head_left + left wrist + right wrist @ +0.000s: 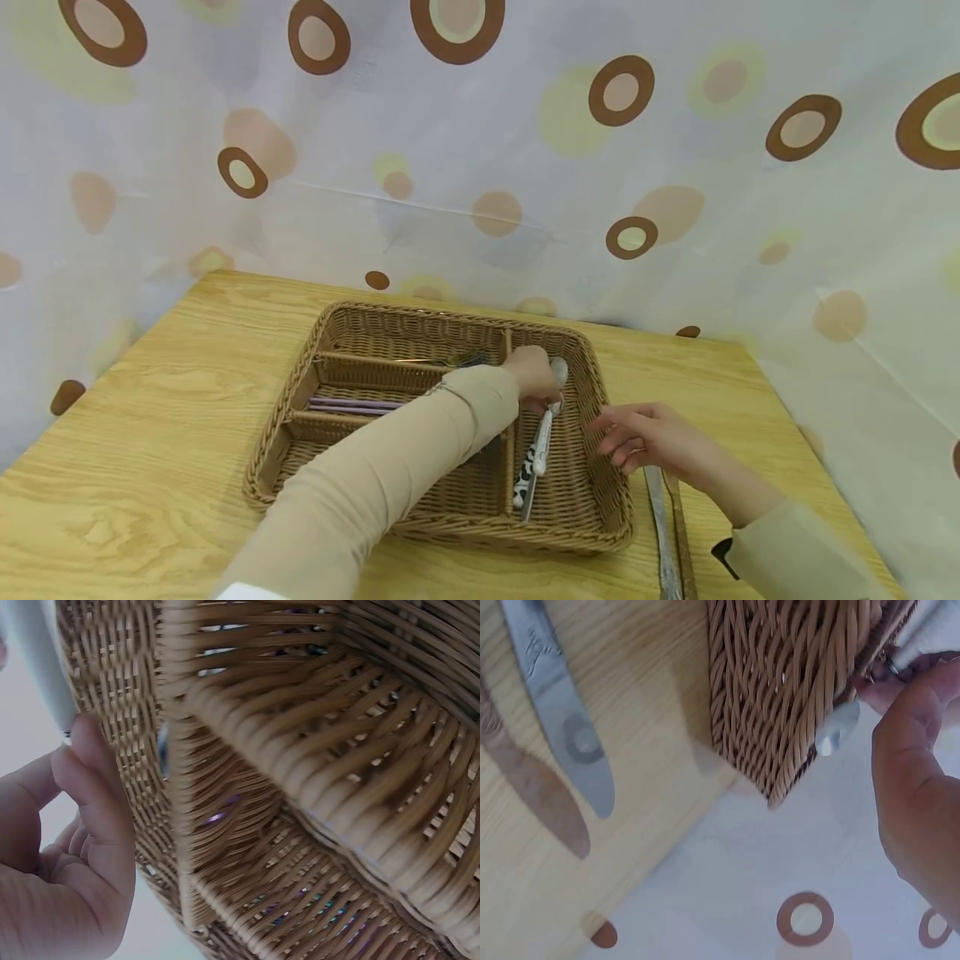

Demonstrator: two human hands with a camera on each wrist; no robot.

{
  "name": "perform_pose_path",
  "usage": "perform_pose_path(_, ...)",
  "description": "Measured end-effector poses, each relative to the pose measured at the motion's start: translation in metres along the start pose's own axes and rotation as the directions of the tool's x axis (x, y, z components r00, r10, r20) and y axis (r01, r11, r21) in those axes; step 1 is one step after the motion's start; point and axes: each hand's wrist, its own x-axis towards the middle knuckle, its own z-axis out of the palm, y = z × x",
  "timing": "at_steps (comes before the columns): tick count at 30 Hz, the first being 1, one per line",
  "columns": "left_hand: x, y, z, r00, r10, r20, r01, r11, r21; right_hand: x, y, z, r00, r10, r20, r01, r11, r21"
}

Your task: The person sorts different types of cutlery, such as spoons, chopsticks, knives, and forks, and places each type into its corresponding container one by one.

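My left hand (532,375) reaches into the right compartment of the wicker basket (525,533). Its thumb and fingers pinch a white-handled spoon (545,442) near the neck; the spoon's silver bowl shows past the hand. In the left wrist view, the pale handle (37,660) runs up from the fingertips. Beneath the spoon lies a utensil with a black-and-white patterned handle (525,475), and a silver strip shows beside it. My right hand (652,437) hovers by the basket's right rim, fingers loosely bent, holding nothing. The right wrist view shows a silver knife (559,705) and a brown knife (540,795) on the table.
Dividers split the basket into several compartments. Purple sticks (352,406) lie in a middle-left one, and thin dark and gold utensils (450,362) in the back one. My left sleeve covers part of the basket. A patterned cloth (495,167) hangs behind the wooden table (150,400).
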Motion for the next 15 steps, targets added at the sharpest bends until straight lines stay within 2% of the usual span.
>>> perform_pose_path(3,0.003,-0.003,0.003,1.0,-0.005,0.021,0.004,0.997,0.071,-0.005,0.001,-0.008,1.0,-0.012,-0.017,0.012,1.0,-0.011)
perform_pose_path(5,0.005,-0.003,0.006,1.0,-0.002,0.03,-0.003,0.987,0.162,-0.007,0.002,-0.012,0.999,-0.018,-0.027,0.017,1.0,-0.019)
perform_pose_path(6,0.006,-0.003,0.008,0.999,-0.005,0.039,-0.002,0.984,0.181,-0.009,0.002,-0.014,0.999,-0.023,-0.03,0.022,1.0,-0.022)
perform_pose_path(9,0.008,-0.003,0.014,0.997,-0.018,0.069,0.004,0.98,0.197,-0.011,0.005,-0.017,0.999,-0.035,-0.029,0.034,0.999,-0.027)
perform_pose_path(10,0.009,-0.003,0.016,0.996,-0.016,0.085,-0.003,0.974,0.228,-0.011,0.006,-0.018,0.999,-0.037,-0.028,0.037,0.999,-0.027)
perform_pose_path(12,0.009,-0.003,0.019,0.993,-0.031,0.116,0.006,0.977,0.213,-0.012,0.007,-0.019,0.999,-0.039,-0.025,0.039,0.999,-0.03)
perform_pose_path(15,0.007,-0.002,0.021,0.991,-0.045,0.126,0.02,0.981,0.194,-0.013,0.009,-0.019,0.999,-0.034,-0.028,0.033,0.999,-0.036)
